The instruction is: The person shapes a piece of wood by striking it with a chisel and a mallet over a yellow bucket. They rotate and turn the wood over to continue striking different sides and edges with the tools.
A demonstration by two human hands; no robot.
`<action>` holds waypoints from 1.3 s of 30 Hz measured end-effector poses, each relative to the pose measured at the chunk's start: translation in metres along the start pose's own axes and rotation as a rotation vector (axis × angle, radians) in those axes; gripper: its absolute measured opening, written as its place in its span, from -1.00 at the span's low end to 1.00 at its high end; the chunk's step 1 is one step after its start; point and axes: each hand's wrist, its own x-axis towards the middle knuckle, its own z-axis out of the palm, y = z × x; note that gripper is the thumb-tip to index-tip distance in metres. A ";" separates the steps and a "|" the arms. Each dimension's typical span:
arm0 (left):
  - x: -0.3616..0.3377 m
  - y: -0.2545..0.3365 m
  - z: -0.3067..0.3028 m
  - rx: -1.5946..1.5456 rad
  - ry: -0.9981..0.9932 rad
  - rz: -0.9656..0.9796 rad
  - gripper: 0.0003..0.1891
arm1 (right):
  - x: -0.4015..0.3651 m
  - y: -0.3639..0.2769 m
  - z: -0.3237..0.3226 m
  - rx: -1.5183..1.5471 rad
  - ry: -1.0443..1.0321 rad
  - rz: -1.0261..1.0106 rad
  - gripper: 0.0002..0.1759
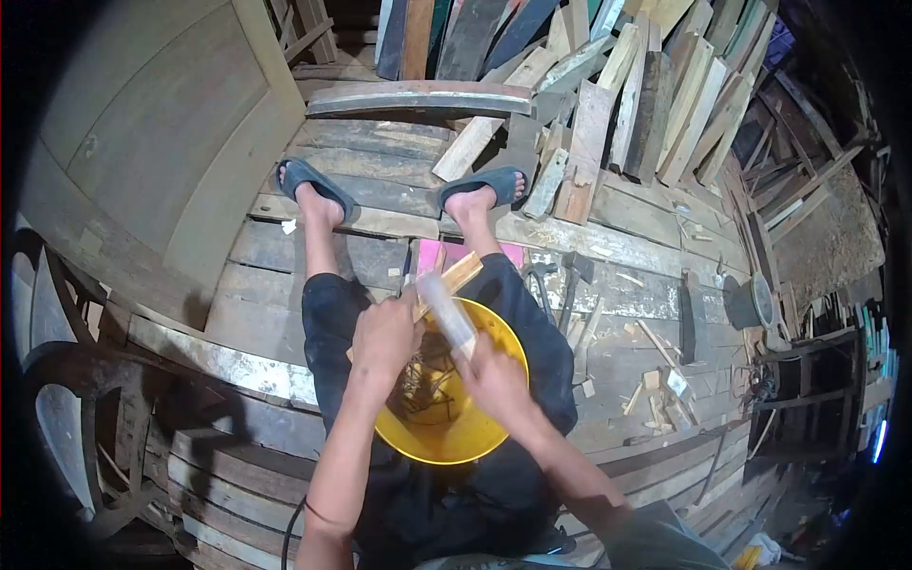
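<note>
Over the yellow bucket [446, 454]: one wooden strip [463, 275], clasped in my left hand [385, 334], long axis slanting away rightward; one blurred pale tool [450, 319], gripped in my right hand [494, 382], angled leftward across it, contact unclear.

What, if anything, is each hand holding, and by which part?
Left hand: wooden piece, exact grip hidden. Right hand: blurred pale object, by its near end.

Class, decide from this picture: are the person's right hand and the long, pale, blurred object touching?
Touching. The head view shows the right hand closed around the near end of the blurred object.
</note>
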 end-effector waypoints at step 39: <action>0.000 0.004 -0.001 -0.004 0.055 0.034 -0.58 | 0.037 0.013 0.001 0.317 0.230 0.181 -0.58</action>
